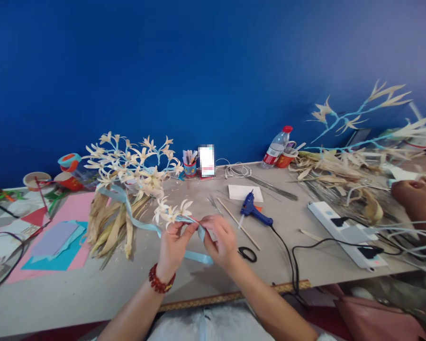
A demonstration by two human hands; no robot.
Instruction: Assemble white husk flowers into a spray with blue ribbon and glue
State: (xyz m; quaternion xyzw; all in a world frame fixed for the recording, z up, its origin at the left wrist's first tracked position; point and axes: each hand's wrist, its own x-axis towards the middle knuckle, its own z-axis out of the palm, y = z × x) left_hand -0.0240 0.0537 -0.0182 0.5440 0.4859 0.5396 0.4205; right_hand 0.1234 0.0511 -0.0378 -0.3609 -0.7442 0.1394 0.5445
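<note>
My left hand (173,246), with a red bead bracelet at the wrist, is closed on the stem of a small sprig of cream husk flowers (170,211). My right hand (222,241) pinches a light blue ribbon (201,232) against that stem. The ribbon trails left along the table towards a big branch of the same cream flowers (131,163) and hangs down below my hands. Black scissors (247,254) lie just right of my right hand.
A blue glue gun (252,210) with a black cord, thin wooden sticks (238,223), a white power strip (344,234) and a water bottle (277,148) lie to the right. Dried husks (109,227) and coloured paper (56,241) sit left. Another person's hand (412,196) works at far right.
</note>
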